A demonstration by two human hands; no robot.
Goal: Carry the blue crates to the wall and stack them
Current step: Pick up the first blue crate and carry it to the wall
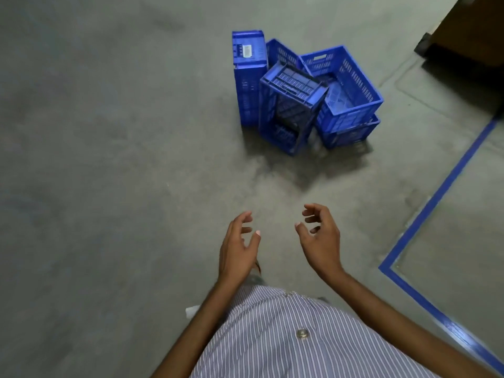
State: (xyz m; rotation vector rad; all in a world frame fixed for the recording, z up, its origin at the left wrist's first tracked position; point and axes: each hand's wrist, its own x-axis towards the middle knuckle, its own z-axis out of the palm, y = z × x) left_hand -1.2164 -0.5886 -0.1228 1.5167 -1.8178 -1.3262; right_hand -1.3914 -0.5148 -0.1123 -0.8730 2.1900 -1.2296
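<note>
Several blue slatted plastic crates lie in a loose heap on the grey concrete floor ahead of me. One tall crate [248, 77] stands on end at the left, with a white label near its top. A second crate [290, 107] leans on its side in front. At the right, an upright crate [351, 85] sits nested in another crate [354, 132] beneath it. My left hand [238, 249] and my right hand [320, 238] hover side by side well short of the heap, both empty with fingers spread and slightly curled.
A blue tape line [436, 203] runs along the floor at the right and turns a corner near me. A dark brown cabinet or pallet load [471, 28] stands at the top right. My striped shirt [286, 336] fills the bottom of the view.
</note>
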